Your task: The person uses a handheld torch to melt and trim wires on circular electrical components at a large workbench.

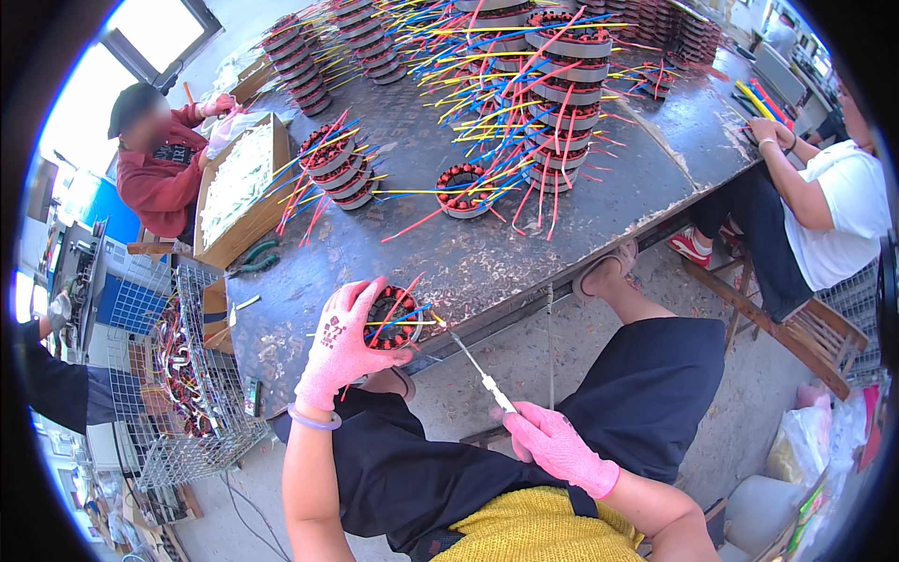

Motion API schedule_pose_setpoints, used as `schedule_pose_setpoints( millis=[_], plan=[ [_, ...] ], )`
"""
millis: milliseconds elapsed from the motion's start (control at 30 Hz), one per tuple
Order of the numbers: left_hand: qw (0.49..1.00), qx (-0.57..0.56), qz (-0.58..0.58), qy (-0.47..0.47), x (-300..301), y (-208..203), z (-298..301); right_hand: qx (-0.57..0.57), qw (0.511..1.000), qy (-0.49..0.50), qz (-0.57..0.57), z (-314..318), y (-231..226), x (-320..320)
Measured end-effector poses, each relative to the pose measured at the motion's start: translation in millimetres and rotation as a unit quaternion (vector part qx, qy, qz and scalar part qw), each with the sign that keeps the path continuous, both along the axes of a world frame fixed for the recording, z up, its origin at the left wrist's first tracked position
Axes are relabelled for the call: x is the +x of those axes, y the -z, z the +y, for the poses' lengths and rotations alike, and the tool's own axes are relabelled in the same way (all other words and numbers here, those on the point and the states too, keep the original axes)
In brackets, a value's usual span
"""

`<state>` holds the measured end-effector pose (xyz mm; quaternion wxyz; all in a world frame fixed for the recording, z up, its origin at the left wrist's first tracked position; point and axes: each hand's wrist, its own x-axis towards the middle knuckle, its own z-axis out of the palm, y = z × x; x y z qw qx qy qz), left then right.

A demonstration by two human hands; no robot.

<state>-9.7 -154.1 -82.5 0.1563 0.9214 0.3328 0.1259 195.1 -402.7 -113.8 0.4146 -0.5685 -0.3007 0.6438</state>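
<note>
My left hand [337, 345], in a pink glove, grips a round motor stator [405, 311] at the table's front edge. Dark red windings line its ring, and red, blue and yellow wires stick out of it. In my right hand [560, 448], also gloved in pink, is a thin tool with a white handle [496, 391] and a slender metal shaft. Its tip points up and left, close to the end of a yellow wire just right of the stator. Whether tip and wire touch, I cannot tell.
Stacks of wired stators [567, 112] stand on the dark worn table [393, 248], with a single stator [464, 192] before them. Green-handled pliers [256, 258] lie near a cardboard box [245, 211] of pale pieces. A wire basket [187, 403] is at left. Two people sit at the table's sides.
</note>
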Motion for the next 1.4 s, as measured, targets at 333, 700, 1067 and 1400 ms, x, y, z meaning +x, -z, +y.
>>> schedule_pose_setpoints(
  millis=[333,700,1067,1400],
  plan=[
    [1.0,0.001,0.002,-0.001,0,-1,0,0.006,1.0,-0.001,-0.002,-1,5,0],
    [0.999,0.009,0.001,0.049,-7,1,7,-0.029,0.999,0.025,0.032,0,-7,3],
    [0.999,-0.029,0.005,0.032,-6,-2,6,-0.014,1.0,0.011,0.018,0,1,0],
    [0.999,-0.02,0.001,0.029,-8,-1,6,-0.022,0.999,0.022,0.045,3,-5,-2]
  ],
)
